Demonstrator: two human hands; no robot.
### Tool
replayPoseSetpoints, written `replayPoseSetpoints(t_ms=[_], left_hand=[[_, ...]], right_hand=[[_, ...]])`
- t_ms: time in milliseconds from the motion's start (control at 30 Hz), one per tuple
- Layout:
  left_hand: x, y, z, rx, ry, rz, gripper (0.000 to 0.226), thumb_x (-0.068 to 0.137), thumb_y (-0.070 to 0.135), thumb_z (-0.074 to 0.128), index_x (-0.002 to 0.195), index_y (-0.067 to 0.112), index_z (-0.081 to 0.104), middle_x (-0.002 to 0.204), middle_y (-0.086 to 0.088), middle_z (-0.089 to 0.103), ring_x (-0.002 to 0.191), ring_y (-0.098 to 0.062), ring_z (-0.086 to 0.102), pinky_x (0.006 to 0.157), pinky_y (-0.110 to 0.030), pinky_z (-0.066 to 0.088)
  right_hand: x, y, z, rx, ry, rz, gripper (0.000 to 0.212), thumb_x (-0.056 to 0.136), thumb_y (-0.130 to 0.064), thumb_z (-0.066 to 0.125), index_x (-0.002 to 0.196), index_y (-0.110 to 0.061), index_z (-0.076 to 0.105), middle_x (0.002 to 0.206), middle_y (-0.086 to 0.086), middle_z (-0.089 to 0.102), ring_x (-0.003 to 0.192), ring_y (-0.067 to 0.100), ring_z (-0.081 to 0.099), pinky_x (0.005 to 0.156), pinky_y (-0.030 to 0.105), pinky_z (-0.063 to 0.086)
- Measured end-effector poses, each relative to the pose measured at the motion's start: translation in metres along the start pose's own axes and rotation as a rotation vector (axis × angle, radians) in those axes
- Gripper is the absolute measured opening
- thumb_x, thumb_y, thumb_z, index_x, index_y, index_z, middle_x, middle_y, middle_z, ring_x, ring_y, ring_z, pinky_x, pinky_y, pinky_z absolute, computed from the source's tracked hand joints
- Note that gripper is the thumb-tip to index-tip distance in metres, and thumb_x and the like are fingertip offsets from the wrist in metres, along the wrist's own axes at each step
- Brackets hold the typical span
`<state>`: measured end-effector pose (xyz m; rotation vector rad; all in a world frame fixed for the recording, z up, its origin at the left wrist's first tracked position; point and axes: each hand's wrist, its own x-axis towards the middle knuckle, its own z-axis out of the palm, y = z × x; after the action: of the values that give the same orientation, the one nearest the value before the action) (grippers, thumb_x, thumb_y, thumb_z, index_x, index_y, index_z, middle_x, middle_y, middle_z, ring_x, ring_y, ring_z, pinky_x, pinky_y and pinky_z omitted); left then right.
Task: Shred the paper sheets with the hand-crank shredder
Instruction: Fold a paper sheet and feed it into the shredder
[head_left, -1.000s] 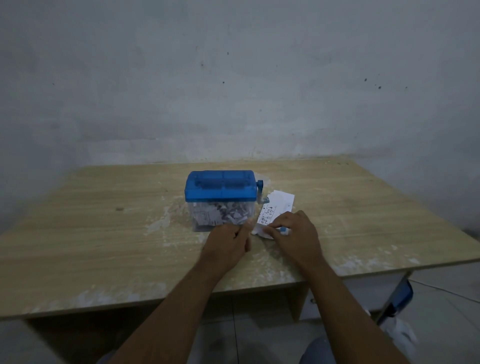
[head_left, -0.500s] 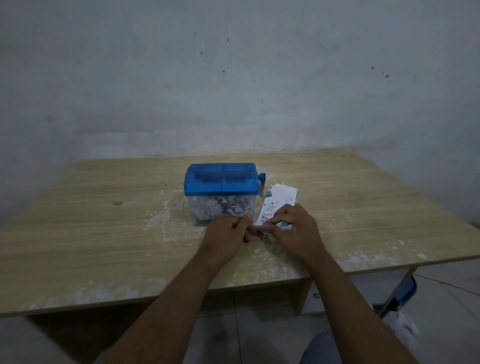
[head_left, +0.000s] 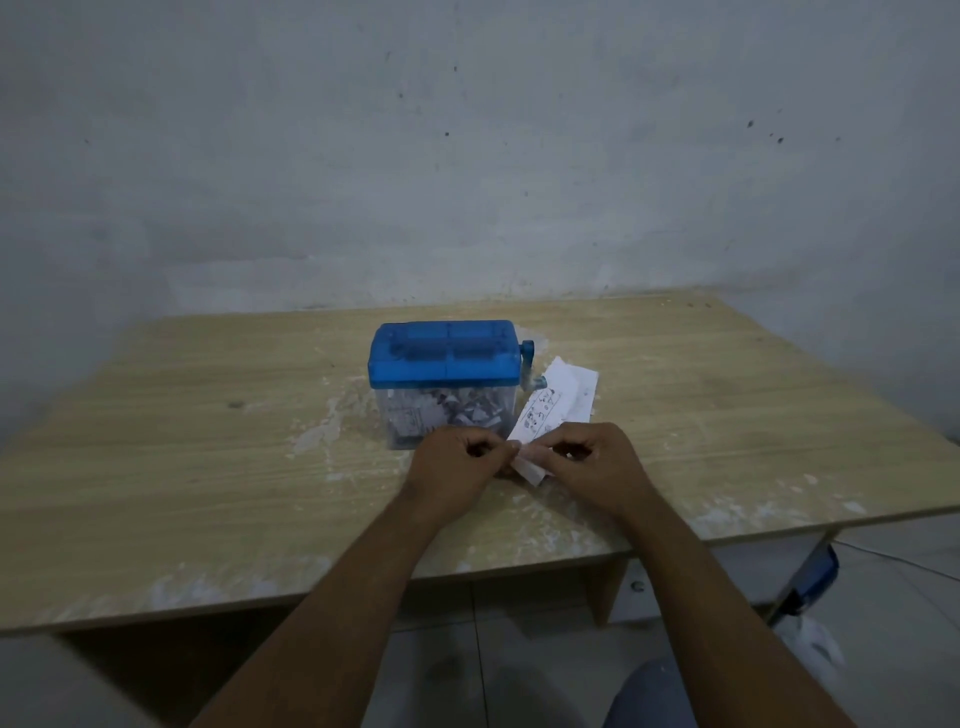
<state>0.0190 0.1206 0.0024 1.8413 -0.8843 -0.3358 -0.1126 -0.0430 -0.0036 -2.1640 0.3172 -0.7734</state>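
Observation:
A small shredder (head_left: 443, 358) with a blue lid and a clear bin full of paper scraps stands mid-table; its blue crank (head_left: 531, 371) hangs on the right side. Just right of it lie white paper sheets (head_left: 566, 389), the top one a printed strip (head_left: 540, 418). My left hand (head_left: 456, 465) and my right hand (head_left: 592, 465) meet in front of the shredder, each pinching the near end of that strip between thumb and fingers. The strip's near end is lifted slightly off the table.
The wooden table (head_left: 182, 467) has white scuffed patches along its near edge. A grey wall stands right behind it. A blue chair part (head_left: 810, 582) and a white bag (head_left: 813, 636) sit on the floor at the lower right.
Both hands have closed together on the near end of the printed strip and raised it a little. The shredder and the other sheets have not moved.

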Motion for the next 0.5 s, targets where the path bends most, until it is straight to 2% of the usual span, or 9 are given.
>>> replayPoseSetpoints(t_ms=[67,167,267,367,433,500], left_hand=[[-0.003,0.002,-0.002,-0.061,-0.033,-0.001,0.011,0.096,0.032,0.077,0.098,0.025,0.084,0.086,0.014,0.080,0.079,0.000,0.075,0.072,-0.014,0.055],[-0.010,0.004,-0.006,-0.113,-0.067,0.013,0.011,0.098,0.031,0.075,0.100,0.024,0.084,0.089,0.014,0.081,0.080,-0.001,0.074,0.069,-0.012,0.052],[-0.014,0.007,-0.009,-0.159,-0.066,0.058,0.013,0.100,0.029,0.072,0.106,0.023,0.081,0.089,0.009,0.080,0.077,-0.003,0.072,0.068,-0.016,0.053],[-0.020,0.014,-0.009,-0.267,-0.038,0.076,0.012,0.101,0.024,0.071,0.108,0.018,0.078,0.087,0.002,0.080,0.076,-0.007,0.073,0.067,-0.019,0.056],[-0.024,0.019,-0.006,-0.272,0.015,0.101,0.010,0.098,0.025,0.075,0.103,0.018,0.079,0.089,0.005,0.080,0.081,-0.007,0.075,0.072,-0.019,0.058],[-0.024,0.026,-0.005,-0.257,0.065,0.116,0.009,0.092,0.027,0.080,0.095,0.018,0.080,0.087,0.007,0.080,0.082,-0.006,0.075,0.073,-0.018,0.058]], right_hand=[[-0.001,-0.002,0.000,-0.083,0.079,0.029,0.017,0.093,-0.043,0.072,0.102,-0.035,0.084,0.086,-0.020,0.078,0.077,0.005,0.073,0.072,0.038,0.062],[-0.005,-0.010,0.000,-0.155,0.270,0.058,0.022,0.097,-0.044,0.069,0.114,-0.034,0.080,0.094,-0.015,0.079,0.070,0.000,0.072,0.064,0.034,0.064],[-0.006,-0.018,0.002,0.063,0.345,0.200,0.034,0.095,-0.042,0.074,0.128,-0.034,0.074,0.112,-0.006,0.078,0.076,0.006,0.076,0.061,0.034,0.065],[-0.007,-0.025,0.004,0.281,0.330,0.399,0.053,0.091,-0.044,0.078,0.141,-0.034,0.062,0.126,0.002,0.072,0.089,0.016,0.078,0.059,0.031,0.063],[-0.005,-0.035,0.002,0.449,0.337,0.443,0.050,0.091,-0.038,0.080,0.139,-0.034,0.064,0.127,0.008,0.071,0.095,0.024,0.077,0.062,0.032,0.063],[0.000,-0.052,-0.004,0.608,0.347,0.409,0.045,0.092,-0.025,0.080,0.133,-0.036,0.066,0.123,0.008,0.073,0.099,0.027,0.077,0.072,0.039,0.065]])
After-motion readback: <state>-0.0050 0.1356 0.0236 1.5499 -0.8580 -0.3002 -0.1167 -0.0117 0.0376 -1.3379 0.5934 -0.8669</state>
